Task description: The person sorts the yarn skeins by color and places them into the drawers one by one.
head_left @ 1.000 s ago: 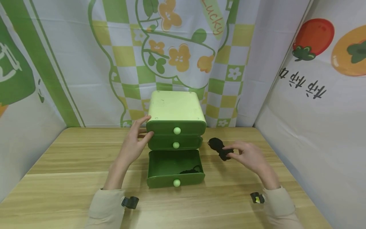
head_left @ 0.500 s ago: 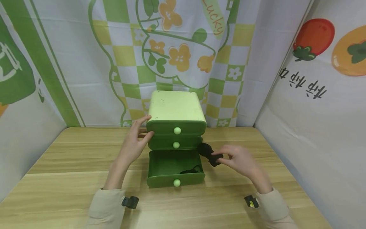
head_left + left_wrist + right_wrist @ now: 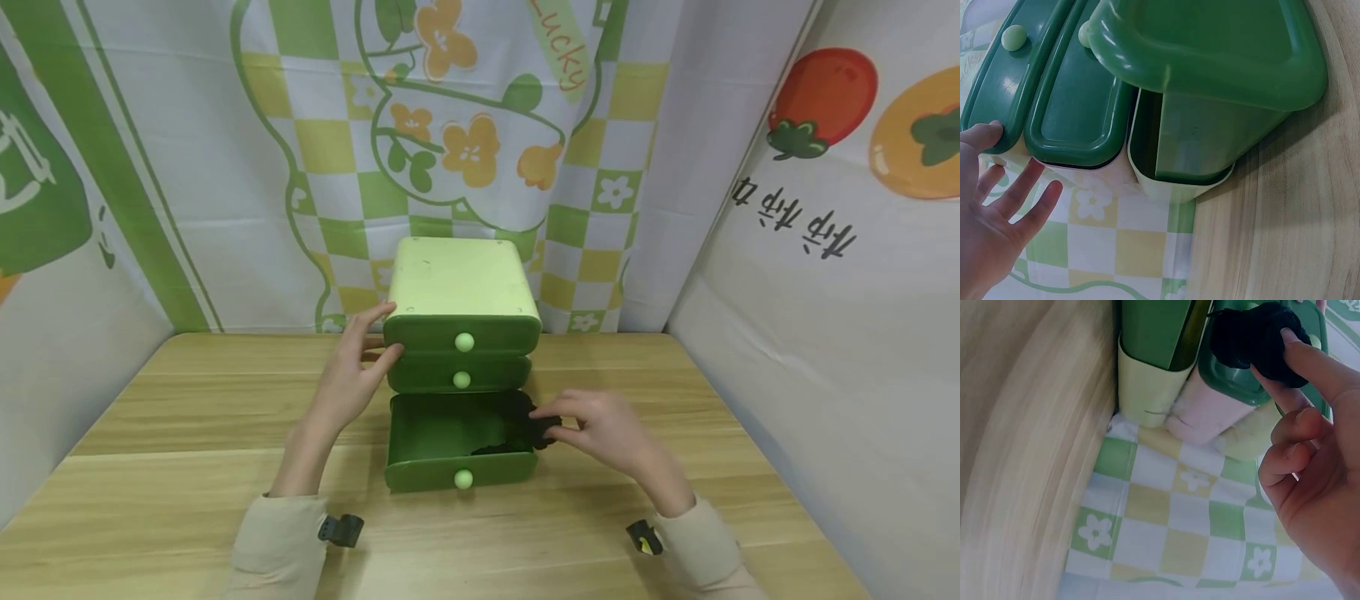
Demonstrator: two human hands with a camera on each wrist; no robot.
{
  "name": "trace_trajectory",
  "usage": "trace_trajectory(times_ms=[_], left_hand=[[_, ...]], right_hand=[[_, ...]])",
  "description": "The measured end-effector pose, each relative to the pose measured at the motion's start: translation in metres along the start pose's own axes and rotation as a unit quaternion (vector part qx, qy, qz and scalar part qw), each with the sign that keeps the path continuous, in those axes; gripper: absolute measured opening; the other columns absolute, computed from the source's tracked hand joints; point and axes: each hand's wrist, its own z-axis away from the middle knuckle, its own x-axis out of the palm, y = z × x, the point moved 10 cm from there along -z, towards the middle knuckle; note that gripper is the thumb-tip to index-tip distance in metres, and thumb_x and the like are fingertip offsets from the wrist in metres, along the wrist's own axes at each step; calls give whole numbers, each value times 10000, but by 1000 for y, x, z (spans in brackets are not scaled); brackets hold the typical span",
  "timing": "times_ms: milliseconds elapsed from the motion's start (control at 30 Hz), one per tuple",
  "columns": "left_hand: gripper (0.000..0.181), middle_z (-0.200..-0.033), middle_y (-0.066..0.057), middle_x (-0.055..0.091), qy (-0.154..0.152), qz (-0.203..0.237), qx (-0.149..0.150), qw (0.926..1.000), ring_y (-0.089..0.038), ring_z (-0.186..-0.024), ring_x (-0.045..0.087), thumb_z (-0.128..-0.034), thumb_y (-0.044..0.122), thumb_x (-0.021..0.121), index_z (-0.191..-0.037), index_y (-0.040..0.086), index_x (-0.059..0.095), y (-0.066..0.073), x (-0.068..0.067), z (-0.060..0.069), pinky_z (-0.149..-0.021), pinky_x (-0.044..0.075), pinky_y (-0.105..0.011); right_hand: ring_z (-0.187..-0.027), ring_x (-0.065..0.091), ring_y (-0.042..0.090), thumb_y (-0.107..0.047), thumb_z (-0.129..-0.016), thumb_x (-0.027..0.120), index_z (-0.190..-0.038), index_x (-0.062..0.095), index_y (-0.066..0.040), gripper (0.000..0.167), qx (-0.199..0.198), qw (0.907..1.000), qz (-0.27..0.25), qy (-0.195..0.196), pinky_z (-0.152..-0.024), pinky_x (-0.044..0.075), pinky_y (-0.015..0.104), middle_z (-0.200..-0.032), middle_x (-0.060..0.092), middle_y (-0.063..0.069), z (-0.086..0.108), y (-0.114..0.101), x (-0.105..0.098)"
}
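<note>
A small drawer cabinet (image 3: 463,277) has a pale green top and dark green drawers with round knobs. Its bottom drawer (image 3: 423,473) is pulled out; a black corded item (image 3: 497,449) lies inside at the right. My left hand (image 3: 350,371) rests against the cabinet's left front corner, thumb on the top drawer's front; in the left wrist view its other fingers spread along the side. Between thumb and fingers, my right hand (image 3: 600,427) pinches a dark bundle that looks like wound black cord (image 3: 1257,339). This bundle hangs over the bottom drawer's right side.
The cabinet stands on a wooden table (image 3: 225,417). A checked, flower-printed cloth (image 3: 465,125) hangs close behind it. Printed white panels (image 3: 825,317) rise along the table's sides. The middle drawer (image 3: 427,375) is set back beneath the top one.
My right hand has carried the black bundle leftward and toward me, from beside the cabinet to over the bottom drawer's right side. The left hand and cabinet have stayed put.
</note>
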Motion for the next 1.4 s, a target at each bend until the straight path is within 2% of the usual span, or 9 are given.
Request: trace_trajectory(times_ms=[67,300,433,567,800,1033,1133,1300,1400], left_hand=[[568,-1440,-91,432,7,-12,17,10000,-360,-1138,609,-998,194,609,-1501,313,374,1,0,0,-939,542,-483],[571,-1430,-78,444,40,-22,64,10000,-341,-1129,616,-993,193,617,-1492,336,379,1,0,1,-929,543,-468],[572,-1434,-75,441,44,-18,65,10000,-337,-1128,619,-993,196,616,-1493,342,378,1,0,0,-928,543,-462],[573,-1429,-74,444,49,-21,62,10000,-334,-1125,620,-993,197,617,-1493,342,378,1,0,0,-927,545,-461],[571,-1413,-79,452,49,-27,41,10000,-338,-1123,623,-991,193,620,-1491,335,384,2,0,0,-921,550,-464],[570,-1426,-74,442,31,-31,-13,10000,-346,-1138,613,-994,210,616,-1493,347,376,1,0,1,-934,540,-479],[572,-1431,-76,438,26,-30,-1,10000,-349,-1137,613,-994,209,615,-1495,344,374,1,0,1,-935,540,-481],[574,-1444,-74,432,22,-28,14,10000,-349,-1135,615,-993,206,617,-1495,343,373,1,1,1,-933,544,-476],[576,-1448,-73,429,17,-29,13,10000,-350,-1135,615,-994,208,616,-1496,346,370,0,1,1,-933,545,-478]], right_hand=[[-592,400,-73,-203,-824,806,-1106,758,-262,292,-60,10000,-6,13,-517,386,112,-932,708,-109,-1,-3,3],[-676,578,45,-190,-840,794,-1157,737,-244,327,-177,9998,98,44,-597,469,134,-981,706,-64,-5,-16,12],[-629,538,18,-165,-831,798,-1164,732,-251,350,-162,9995,227,165,-561,439,116,-989,698,-81,-7,-21,14],[-612,494,-21,-154,-831,797,-1166,728,-262,359,-56,9995,287,124,-538,417,109,-998,688,-79,-7,-22,18],[-619,486,-30,-150,-828,802,-1168,728,-258,364,-69,9995,273,169,-533,413,108,-961,659,-82,-8,-25,23],[-677,557,-14,-238,-912,725,-1246,680,-245,338,159,9994,92,-285,-582,465,111,-1170,656,-48,-8,-26,35],[-691,572,-11,-262,-930,705,-1246,678,-228,319,286,9991,24,-299,-605,483,124,-1225,644,-25,-8,-25,35],[-623,499,-14,-262,-910,729,-1155,721,-213,250,565,9981,111,-198,-534,426,140,-1080,638,-48,-8,-17,32],[-639,522,15,-277,-901,737,-1094,739,-212,204,765,9964,243,-284,-536,411,160,-1002,644,-69,-7,-11,32]])
